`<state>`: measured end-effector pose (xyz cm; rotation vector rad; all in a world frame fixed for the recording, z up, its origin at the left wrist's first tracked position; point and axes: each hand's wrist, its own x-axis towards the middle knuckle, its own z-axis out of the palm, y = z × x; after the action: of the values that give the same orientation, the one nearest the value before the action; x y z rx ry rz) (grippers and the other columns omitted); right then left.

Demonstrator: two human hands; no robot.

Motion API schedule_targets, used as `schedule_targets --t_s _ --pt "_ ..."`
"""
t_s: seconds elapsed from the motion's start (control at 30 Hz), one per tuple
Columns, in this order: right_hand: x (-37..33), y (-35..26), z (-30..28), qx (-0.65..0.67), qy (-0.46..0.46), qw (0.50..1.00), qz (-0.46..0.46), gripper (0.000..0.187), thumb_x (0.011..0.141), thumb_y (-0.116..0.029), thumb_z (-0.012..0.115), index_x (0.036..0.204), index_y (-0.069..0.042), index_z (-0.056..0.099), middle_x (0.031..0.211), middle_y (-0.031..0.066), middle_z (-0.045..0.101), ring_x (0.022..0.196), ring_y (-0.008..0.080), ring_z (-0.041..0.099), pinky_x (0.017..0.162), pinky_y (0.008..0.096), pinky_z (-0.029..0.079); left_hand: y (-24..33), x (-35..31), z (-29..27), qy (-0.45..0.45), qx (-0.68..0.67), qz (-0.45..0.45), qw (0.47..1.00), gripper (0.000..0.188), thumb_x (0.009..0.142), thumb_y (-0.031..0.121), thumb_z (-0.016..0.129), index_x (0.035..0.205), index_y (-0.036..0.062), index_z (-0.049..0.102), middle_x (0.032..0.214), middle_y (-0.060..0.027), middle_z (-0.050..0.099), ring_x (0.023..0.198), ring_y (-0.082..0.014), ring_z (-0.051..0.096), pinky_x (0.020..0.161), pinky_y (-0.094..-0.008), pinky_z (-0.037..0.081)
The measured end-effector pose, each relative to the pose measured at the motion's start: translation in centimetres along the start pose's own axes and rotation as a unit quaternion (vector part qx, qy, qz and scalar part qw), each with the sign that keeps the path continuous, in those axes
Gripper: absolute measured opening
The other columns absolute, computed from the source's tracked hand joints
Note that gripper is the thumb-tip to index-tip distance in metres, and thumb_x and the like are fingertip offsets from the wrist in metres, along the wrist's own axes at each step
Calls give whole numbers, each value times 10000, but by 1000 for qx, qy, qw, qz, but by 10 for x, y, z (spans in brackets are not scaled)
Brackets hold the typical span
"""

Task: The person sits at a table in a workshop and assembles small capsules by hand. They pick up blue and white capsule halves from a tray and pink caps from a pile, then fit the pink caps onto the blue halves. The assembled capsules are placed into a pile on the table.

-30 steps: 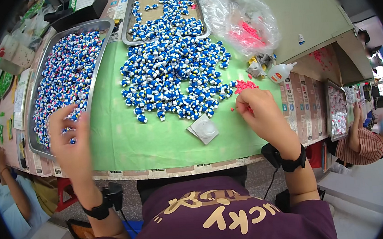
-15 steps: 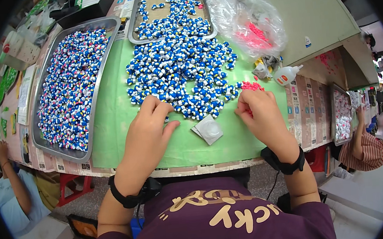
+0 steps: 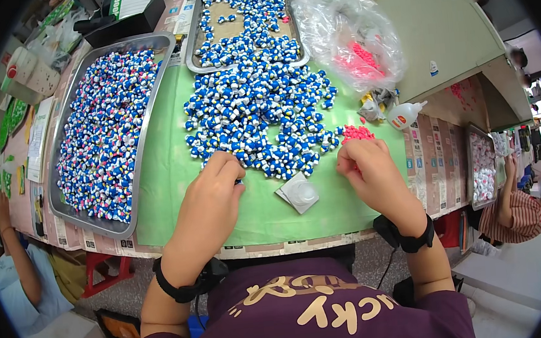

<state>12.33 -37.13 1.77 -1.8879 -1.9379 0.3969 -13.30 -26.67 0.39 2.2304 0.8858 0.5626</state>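
A heap of small blue-and-white figures with yellow spots lies on a green mat. At the heap's near left edge, my left hand is closed in a pinch on a small blue-and-white figure, a bit of which shows under its fingertips. My right hand is pinched just in front of a little pile of pink pieces; whatever its fingertips hold is hidden. Between the hands, a small clear round dish sits on a grey-white square.
A metal tray of blue, white and pink figures stands at left, another tray behind the heap. To the right are a glue bottle, a clear bag with pink pieces, and a grey cabinet. People sit at both sides.
My left hand has closed its fingers together, and a blue bit now shows under them. My right hand stays by the pink pile, its fingers still pinched. The whole view has shifted slightly.
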Motion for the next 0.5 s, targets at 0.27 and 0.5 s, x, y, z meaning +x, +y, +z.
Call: schedule_targets --t_s 0.27,0.5 --pt "-2 -39 -24 191 80 972 -109 239 739 98 642 853 -68 513 880 61 617 779 230 592 786 354 417 1 -5 -1 5 -32 3 999 98 808 -60 623 893 -16 603 880 -100 583 764 -214 617 617 -298 490" --pt "3 -59 -29 148 115 948 -256 263 687 72 685 845 -74 533 907 69 639 767 214 614 751 347 443 49 10 -11 -150 -523 -85 835 60 862 -28 634 906 -39 674 898 -75 594 708 -114 618 574 -222 533"
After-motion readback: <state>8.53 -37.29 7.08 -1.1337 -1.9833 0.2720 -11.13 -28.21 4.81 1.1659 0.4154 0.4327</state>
